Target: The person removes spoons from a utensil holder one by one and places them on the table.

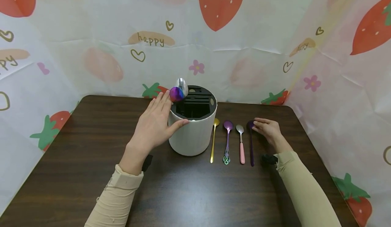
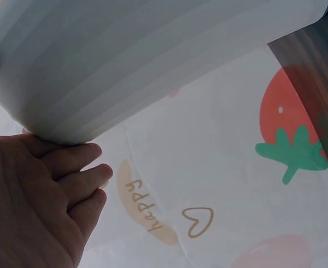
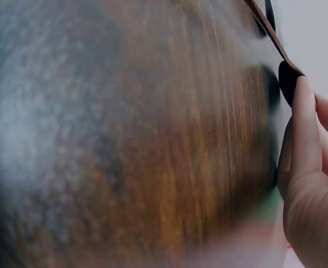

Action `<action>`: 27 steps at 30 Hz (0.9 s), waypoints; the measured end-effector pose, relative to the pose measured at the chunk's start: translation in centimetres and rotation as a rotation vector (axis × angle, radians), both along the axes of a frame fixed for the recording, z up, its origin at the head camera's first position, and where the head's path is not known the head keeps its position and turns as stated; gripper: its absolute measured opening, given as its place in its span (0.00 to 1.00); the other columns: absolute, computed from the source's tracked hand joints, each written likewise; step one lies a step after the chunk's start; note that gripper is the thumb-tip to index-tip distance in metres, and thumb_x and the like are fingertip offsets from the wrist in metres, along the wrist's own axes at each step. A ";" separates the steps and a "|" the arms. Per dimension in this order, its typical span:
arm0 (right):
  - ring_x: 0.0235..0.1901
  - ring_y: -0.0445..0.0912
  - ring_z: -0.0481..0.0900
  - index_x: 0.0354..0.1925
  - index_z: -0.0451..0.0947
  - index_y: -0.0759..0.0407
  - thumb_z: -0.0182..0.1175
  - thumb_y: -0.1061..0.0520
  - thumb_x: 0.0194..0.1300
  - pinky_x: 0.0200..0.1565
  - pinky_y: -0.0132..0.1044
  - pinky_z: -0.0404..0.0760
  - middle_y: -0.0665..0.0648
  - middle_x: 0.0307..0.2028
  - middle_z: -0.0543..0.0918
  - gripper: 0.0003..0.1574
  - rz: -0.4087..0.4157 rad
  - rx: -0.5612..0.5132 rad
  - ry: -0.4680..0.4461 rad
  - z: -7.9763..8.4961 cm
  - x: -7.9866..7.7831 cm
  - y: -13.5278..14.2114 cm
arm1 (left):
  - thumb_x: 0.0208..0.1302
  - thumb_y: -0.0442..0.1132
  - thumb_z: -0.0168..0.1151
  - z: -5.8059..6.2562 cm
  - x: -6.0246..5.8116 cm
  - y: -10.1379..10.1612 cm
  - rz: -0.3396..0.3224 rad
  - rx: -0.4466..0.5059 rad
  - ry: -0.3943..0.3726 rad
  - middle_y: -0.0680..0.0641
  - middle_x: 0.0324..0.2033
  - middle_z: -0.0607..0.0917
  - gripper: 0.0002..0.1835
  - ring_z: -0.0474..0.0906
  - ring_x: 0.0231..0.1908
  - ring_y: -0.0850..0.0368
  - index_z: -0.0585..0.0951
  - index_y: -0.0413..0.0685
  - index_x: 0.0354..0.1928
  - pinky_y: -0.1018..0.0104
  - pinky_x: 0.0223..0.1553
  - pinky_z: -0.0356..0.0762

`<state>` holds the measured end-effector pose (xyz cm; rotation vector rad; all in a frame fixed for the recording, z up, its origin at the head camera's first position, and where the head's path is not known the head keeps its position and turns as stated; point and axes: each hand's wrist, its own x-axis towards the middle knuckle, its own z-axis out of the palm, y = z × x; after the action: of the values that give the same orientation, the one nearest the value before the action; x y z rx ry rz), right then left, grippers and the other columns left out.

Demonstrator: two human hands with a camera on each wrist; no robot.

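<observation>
My left hand [image 1: 154, 123] rests against the left side of a white cylindrical cutlery holder [image 1: 193, 137] with a black slotted top. Its fingers are extended, and the thumb lies across the front near the rim. Two spoons stand in the holder bowl-up: a silver spoon [image 1: 182, 86] and a blue-purple spoon [image 1: 176, 94]. To the right, my right hand [image 1: 268, 132] pinches the bowl end of a dark purple spoon [image 1: 252, 145] at the table. The right wrist view shows fingertips on that dark bowl [image 3: 288, 82]. The holder's ribbed wall [image 2: 125, 67] fills the upper left wrist view.
Between holder and right hand lie a gold spoon [image 1: 212, 145], a purple spoon with an ornate handle [image 1: 227, 135] and a pink-handled spoon [image 1: 241, 149], roughly parallel. They are on a dark wooden table [image 1: 189, 200]. A strawberry-printed cloth [image 1: 183, 57] hangs behind and at both sides.
</observation>
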<state>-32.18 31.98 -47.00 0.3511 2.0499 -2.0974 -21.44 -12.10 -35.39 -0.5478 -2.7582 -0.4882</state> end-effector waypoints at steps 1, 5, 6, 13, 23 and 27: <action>0.38 0.37 0.85 0.74 0.59 0.79 0.55 0.69 0.77 0.50 0.31 0.86 0.62 0.55 0.73 0.33 -0.003 0.008 0.003 0.0 0.0 0.0 | 0.70 0.74 0.53 0.0 0.0 0.0 0.001 -0.001 -0.001 0.37 0.81 0.54 0.56 0.45 0.81 0.41 0.55 0.35 0.81 0.47 0.81 0.44; 0.33 0.37 0.85 0.72 0.62 0.81 0.56 0.69 0.76 0.47 0.31 0.87 0.58 0.45 0.78 0.32 -0.012 0.065 0.013 0.0 0.2 -0.1 | 0.70 0.73 0.54 0.0 0.0 0.0 0.006 -0.002 0.008 0.37 0.81 0.55 0.56 0.46 0.81 0.41 0.55 0.34 0.81 0.46 0.80 0.46; 0.32 0.37 0.85 0.71 0.63 0.82 0.57 0.68 0.76 0.46 0.31 0.88 0.56 0.42 0.79 0.32 -0.014 0.079 0.014 -0.1 0.2 -0.1 | 0.70 0.73 0.54 0.0 0.0 0.0 0.006 -0.001 0.012 0.37 0.81 0.55 0.56 0.46 0.81 0.41 0.56 0.34 0.80 0.46 0.80 0.46; 0.31 0.38 0.85 0.68 0.66 0.82 0.58 0.65 0.76 0.43 0.33 0.89 0.49 0.36 0.82 0.30 -0.006 0.123 0.009 0.1 0.5 0.2 | 0.70 0.73 0.54 0.0 0.0 0.1 0.004 0.004 0.020 0.36 0.80 0.56 0.56 0.47 0.81 0.40 0.55 0.34 0.81 0.46 0.80 0.47; 0.47 0.46 0.84 0.74 0.61 0.77 0.54 0.56 0.80 0.54 0.37 0.86 0.71 0.67 0.71 0.35 0.073 0.256 0.005 1.1 1.6 0.4 | 0.70 0.72 0.55 0.0 -0.1 0.1 0.002 -0.007 0.038 0.36 0.80 0.57 0.56 0.49 0.80 0.39 0.57 0.33 0.80 0.46 0.80 0.48; 0.66 0.61 0.75 0.78 0.57 0.72 0.54 0.50 0.80 0.63 0.44 0.81 0.74 0.73 0.65 0.40 0.098 0.357 0.035 2.0 2.5 -0.1 | 0.69 0.72 0.55 0.0 -0.1 0.1 0.001 -0.008 0.034 0.36 0.80 0.57 0.56 0.49 0.80 0.39 0.57 0.33 0.80 0.46 0.80 0.48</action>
<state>-29.66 31.89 -44.95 0.2583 2.4093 -1.6896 -21.51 -11.96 -35.39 -0.5515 -2.7291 -0.4641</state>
